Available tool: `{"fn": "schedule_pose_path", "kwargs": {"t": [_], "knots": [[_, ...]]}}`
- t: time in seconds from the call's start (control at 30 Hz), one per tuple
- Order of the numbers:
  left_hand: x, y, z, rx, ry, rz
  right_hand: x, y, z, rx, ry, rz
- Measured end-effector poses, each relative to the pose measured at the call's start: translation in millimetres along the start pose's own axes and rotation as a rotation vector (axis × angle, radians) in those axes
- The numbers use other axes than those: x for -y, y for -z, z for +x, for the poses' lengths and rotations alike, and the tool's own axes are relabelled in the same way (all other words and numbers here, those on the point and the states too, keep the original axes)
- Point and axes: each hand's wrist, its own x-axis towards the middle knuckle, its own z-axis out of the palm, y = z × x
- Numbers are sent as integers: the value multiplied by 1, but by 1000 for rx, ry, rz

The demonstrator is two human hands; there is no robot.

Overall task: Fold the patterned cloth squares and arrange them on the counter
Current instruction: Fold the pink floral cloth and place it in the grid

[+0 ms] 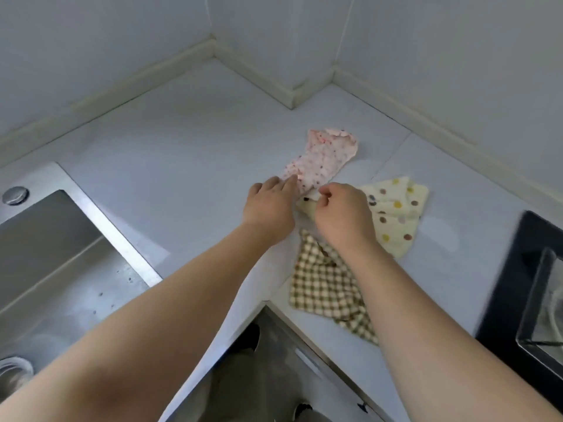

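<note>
On the bench (182,147), right of the sink (45,254), my left hand (269,205) lay with fingers straight, tips pressing the near end of the pink speckled cloth (323,159). That cloth was a narrow strip running away from both hands toward the back wall. My right hand (344,214), just beside, had its fingers curled in a pinch, apparently on that same end, with the polka-dot cloth (396,208) to its right.
</note>
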Motion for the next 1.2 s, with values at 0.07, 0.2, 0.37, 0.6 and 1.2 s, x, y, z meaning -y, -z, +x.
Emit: {"fn": "schedule_pose_path", "kwargs": {"t": [0.07, 0.2, 0.37, 0.6, 1.2], "knots": [[17, -14, -7, -247, 16, 30, -1, -17, 5, -2, 72, -92], [49, -32, -33, -507, 74, 90, 15, -45, 5, 6, 239, -219], [68, -32, -65, -533, 84, 146, 52, -76, -10, 76, 391, -353], [90, -34, -104, -489, 175, 24, 64, -94, -83, -129, 379, -507], [105, 86, -185, -852, -121, -748, 99, 42, -138, -294, 147, 582]]}}
